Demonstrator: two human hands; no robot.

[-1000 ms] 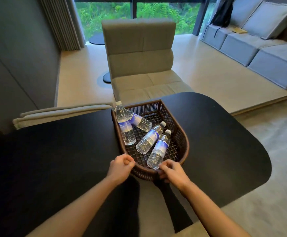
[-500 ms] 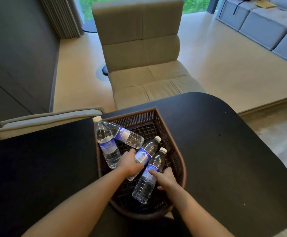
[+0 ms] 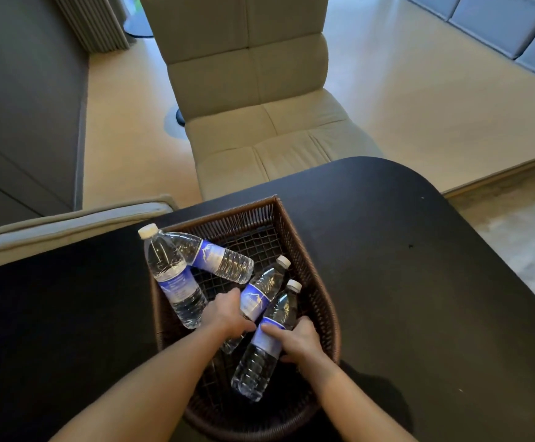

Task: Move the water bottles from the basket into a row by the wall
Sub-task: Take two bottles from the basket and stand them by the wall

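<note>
The black table (image 3: pixel 419 282) carries the brown wicker basket (image 3: pixel 311 275), and I take this basket as the landmark for every place. Inside the basket lie 4 water bottles, none yet by the wall (image 3: pixel 20 106), which stands far to the left of the basket.

The person should, I think, lift each bottle by its middle, near the label, and bring it out over the low rim without knocking the others, then stand it upright.

Leaning on the left wall of the basket is the left bottle (image 3: pixel 177 282), its cap above the rim. Behind it, the back bottle (image 3: pixel 221 260) lies across the far part of the basket.

In the middle of the basket, the left hand (image 3: pixel 228 317) is wrapped around the middle bottle (image 3: pixel 260 298), the fingers curled over its label.

Close to the right wall of the basket, the right hand (image 3: pixel 298 341) holds the near bottle (image 3: pixel 266 349); its fingers (image 3: pixel 272 330) press on the label from the right side.
</note>
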